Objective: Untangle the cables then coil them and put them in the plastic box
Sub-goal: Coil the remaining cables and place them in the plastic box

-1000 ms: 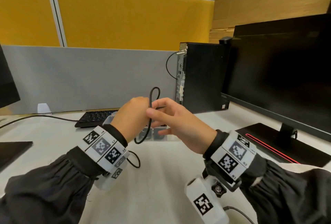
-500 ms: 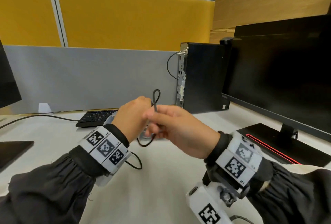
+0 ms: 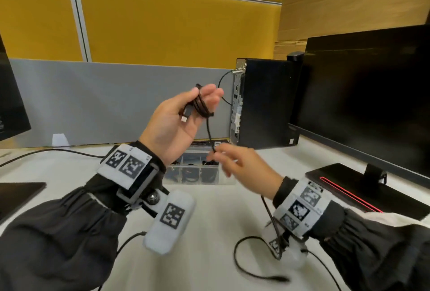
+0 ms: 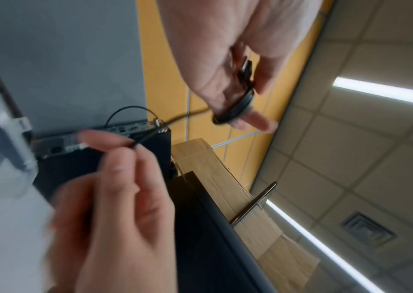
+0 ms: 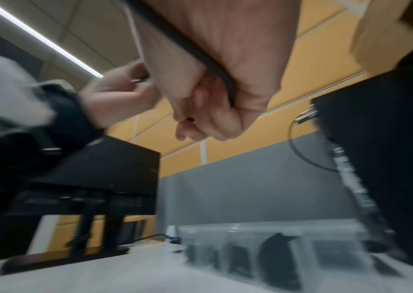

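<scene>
Nearest, the cable's (image 3: 253, 265) loose end trailed in a loop on the desk (image 3: 209, 232) by the right wrist; up from there, the right hand (image 3: 242, 169) pinched the strand between thumb and fingertips, other fingers loosely curled. The strand rose taut to the left hand (image 3: 176, 123), palm up and raised, fingers fairly straight with coiled turns looped round them, thumb beside the plug. Just behind both hands sat the box (image 3: 197, 172), clear, dark coils already in its compartments. Farther back stood a PC (image 3: 265, 104) and, right, a monitor (image 3: 372, 95)
</scene>
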`<state>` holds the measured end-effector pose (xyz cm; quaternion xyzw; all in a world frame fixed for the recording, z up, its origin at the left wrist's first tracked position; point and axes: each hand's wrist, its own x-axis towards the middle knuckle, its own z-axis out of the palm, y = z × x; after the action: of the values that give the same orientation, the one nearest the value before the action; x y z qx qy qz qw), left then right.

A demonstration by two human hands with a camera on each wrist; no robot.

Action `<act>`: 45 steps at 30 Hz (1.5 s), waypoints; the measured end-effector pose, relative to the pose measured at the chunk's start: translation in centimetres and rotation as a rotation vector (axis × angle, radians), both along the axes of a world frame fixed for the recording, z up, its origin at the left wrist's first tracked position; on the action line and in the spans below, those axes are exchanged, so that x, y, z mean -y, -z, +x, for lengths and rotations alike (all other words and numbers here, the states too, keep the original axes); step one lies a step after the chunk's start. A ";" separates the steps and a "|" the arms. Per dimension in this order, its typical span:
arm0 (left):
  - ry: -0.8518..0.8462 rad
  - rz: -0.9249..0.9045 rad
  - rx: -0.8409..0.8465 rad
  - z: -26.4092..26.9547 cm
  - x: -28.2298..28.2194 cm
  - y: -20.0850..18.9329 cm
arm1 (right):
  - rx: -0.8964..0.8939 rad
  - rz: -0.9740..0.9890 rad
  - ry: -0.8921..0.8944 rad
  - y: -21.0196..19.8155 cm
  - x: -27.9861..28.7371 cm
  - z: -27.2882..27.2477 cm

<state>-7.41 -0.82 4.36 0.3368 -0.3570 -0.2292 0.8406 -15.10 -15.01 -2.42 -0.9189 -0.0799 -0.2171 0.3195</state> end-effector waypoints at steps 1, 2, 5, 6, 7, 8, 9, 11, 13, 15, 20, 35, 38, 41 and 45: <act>-0.093 0.008 0.047 0.4 0.3 -0.1 | -0.022 -0.023 -0.056 0.3 -0.9 -0.3; -0.222 0.061 0.146 1.0 0.6 -0.1 | -0.032 -0.030 -0.098 0.3 -1.6 -0.7; -0.665 0.439 0.686 3.0 -0.1 1.0 | -0.027 -0.021 -0.154 -0.5 -2.3 -1.6; -0.716 0.574 0.848 3.5 -0.7 1.5 | 0.000 -0.028 -0.144 -1.0 -2.2 -1.8; -0.709 0.698 0.953 3.8 -1.2 1.9 | 0.045 -0.041 -0.110 -1.4 -1.8 -1.8; -0.655 0.808 1.021 4.0 -1.6 2.4 | 0.101 -0.055 -0.059 -1.9 -1.2 -1.7; -0.565 0.904 1.071 3.8 -1.8 2.7 | 0.163 -0.067 -0.005 -2.3 -0.6 -1.5; -0.323 0.996 1.108 2.8 -1.9 3.0 | 0.271 -0.063 0.076 -3.0 0.6 -0.9; -0.094 0.870 0.922 1.5 -2.0 2.8 | 0.338 -0.004 0.119 -3.2 1.6 -0.2; 0.014 0.638 0.654 0.4 -2.1 1.9 | 0.330 0.030 0.151 -3.2 2.1 0.3; -0.097 0.145 0.245 0.3 -1.2 0.2 | -0.147 0.027 -0.102 -0.8 -0.3 -0.5; -0.385 0.894 1.265 1.7 -2.3 3.0 | -0.038 -0.122 -0.057 -5.5 -0.4 -2.3; -0.610 0.921 1.458 2.7 -2.4 2.6 | -0.127 -0.063 -0.087 -5.1 0.0 -2.0; -0.803 0.997 1.430 4.6 -3.3 2.0 | -0.290 -0.038 -0.146 -4.7 0.8 -2.1; -1.059 1.020 1.276 7.1 -5.0 1.5 | -0.443 0.033 -0.222 -4.0 1.6 -2.2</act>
<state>-0.34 4.21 2.85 0.8383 -0.4056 0.2771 0.2365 -17.32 -16.61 1.62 -0.9244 -0.1047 0.0247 0.3659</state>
